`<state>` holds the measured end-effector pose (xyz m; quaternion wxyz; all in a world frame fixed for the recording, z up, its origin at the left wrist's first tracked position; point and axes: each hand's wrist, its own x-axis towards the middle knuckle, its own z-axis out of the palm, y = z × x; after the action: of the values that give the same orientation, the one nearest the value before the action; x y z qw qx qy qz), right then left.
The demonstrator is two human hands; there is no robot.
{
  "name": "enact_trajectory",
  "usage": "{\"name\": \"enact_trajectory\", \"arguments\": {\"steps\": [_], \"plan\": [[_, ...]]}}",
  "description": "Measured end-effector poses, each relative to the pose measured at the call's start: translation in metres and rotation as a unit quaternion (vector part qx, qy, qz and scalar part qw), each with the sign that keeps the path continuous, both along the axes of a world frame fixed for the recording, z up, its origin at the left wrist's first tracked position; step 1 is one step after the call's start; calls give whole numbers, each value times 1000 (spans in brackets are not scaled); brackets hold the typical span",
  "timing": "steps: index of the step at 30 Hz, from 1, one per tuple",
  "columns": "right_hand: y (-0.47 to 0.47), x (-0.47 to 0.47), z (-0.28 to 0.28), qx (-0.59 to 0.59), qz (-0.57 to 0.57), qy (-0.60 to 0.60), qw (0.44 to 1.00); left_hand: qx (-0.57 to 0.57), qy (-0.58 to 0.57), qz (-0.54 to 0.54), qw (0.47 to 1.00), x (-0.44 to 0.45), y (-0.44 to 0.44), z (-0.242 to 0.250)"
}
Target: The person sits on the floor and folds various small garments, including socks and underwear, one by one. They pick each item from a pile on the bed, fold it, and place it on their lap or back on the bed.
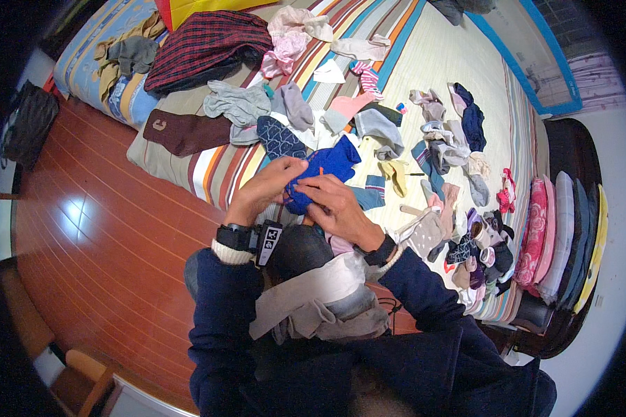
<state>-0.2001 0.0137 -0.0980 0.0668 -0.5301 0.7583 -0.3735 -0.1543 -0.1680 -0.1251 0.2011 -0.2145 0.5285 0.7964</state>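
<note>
A royal-blue sock (339,156) with small orange marks is bunched between my two hands above the near edge of the bed. My left hand (266,182) pinches its left side with thumb and fingers. On the other side my right hand (339,208) grips the lower part; the fingertips of both hands almost meet. Just beyond lies a navy patterned sock (277,136). A teal sock (370,194) rests to the right of the blue one. Across my lap are a white-and-grey sock (313,289) and several grey ones.
Loose socks spread over the striped bed sheet (422,47), among them a brown sock (188,133). A heap of rolled socks (485,255) sits at right, near folded fabrics (558,240). A red-black plaid bag (208,47) lies at upper left. Wooden floor (109,250) runs along the left.
</note>
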Motion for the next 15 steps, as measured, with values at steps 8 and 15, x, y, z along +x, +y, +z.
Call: {"name": "enact_trajectory", "arguments": {"steps": [8, 15], "plan": [[7, -2, 7, 4, -29, 100, 995, 55, 21, -5, 998, -4, 3, 2], [17, -2, 27, -120, -17, 99, 988, 107, 153, -31, 982, -1, 35, 3]]}}
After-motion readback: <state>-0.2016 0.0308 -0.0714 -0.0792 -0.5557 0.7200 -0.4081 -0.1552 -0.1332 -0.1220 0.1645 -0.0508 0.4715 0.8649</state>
